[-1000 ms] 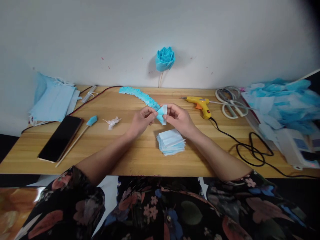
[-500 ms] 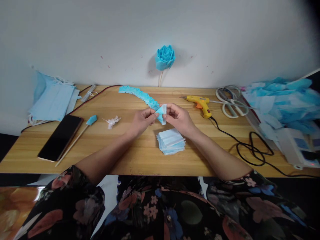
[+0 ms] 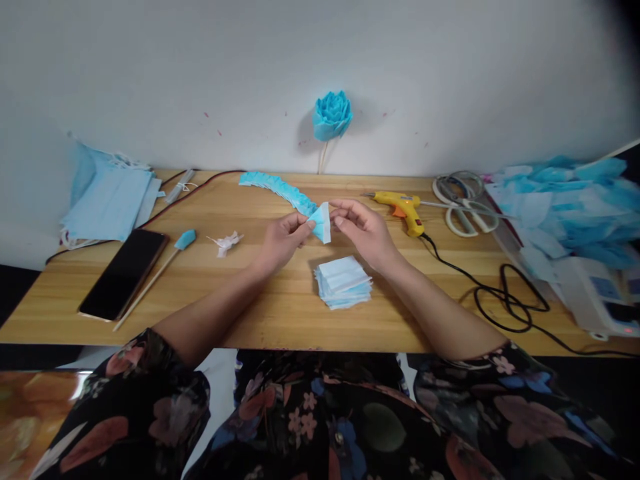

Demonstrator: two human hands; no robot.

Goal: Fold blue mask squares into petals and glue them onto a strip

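My left hand [image 3: 285, 241] pinches a folded blue piece with a white edge [image 3: 321, 223] between thumb and fingers, above the middle of the table. Just right of the piece is my right hand [image 3: 363, 233], its thumb and fingers slightly parted with nothing visible between them. A curved row of overlapping folded blue pieces [image 3: 277, 187] runs from the back of the table to beside the held piece. Below the hands lies a stack of cut pale blue squares [image 3: 343, 281].
A blue flower on a stick [image 3: 333, 117] stands at the wall. Masks [image 3: 107, 200], a phone [image 3: 124, 273] and a blue-tipped stick [image 3: 150, 287] lie left. Rightward are a yellow glue gun [image 3: 400, 205], scissors [image 3: 465, 217], a black cable [image 3: 505, 297] and blue scraps [image 3: 565, 207].
My right hand has let go of the folded piece and moved slightly right, its fingers parting. The piece stays in my left hand, tilted a little differently.
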